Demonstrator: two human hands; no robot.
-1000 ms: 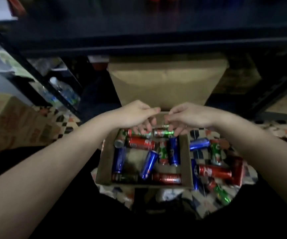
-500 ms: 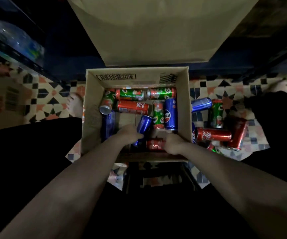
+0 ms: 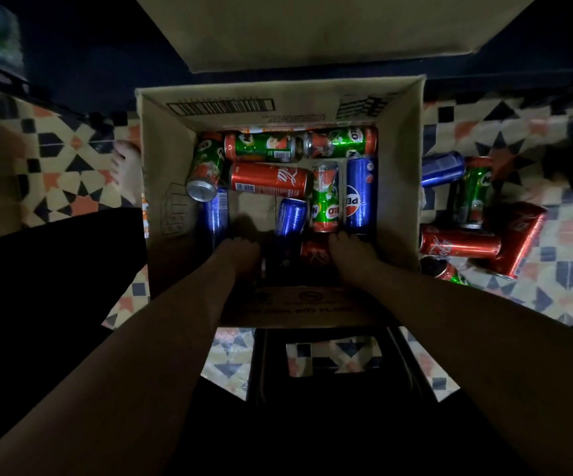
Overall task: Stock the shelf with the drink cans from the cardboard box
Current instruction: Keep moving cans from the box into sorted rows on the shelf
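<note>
The open cardboard box [image 3: 168,173] sits on the floor right below me. Several green, red and blue drink cans lie on their sides in it, among them a red cola can [image 3: 271,180] and a blue Pepsi can [image 3: 360,197]. Both of my hands reach into the near end of the box. My right hand [image 3: 350,250] curls over a red can [image 3: 314,252] lying against the near wall. My left hand [image 3: 240,252] is down beside a tilted blue can [image 3: 290,218]; its fingers point into shadow and what they touch is hidden.
More cans lie loose on the patterned tile floor to the right of the box, including a red can [image 3: 457,243] and a green can [image 3: 472,194]. A bare foot [image 3: 125,166] rests at the box's left side. A large cardboard flap [image 3: 312,25] and a dark shelf frame lie beyond.
My head has tipped down over the box. Both hands moved from the far rim down to the cans at the near end, and stay there now.
</note>
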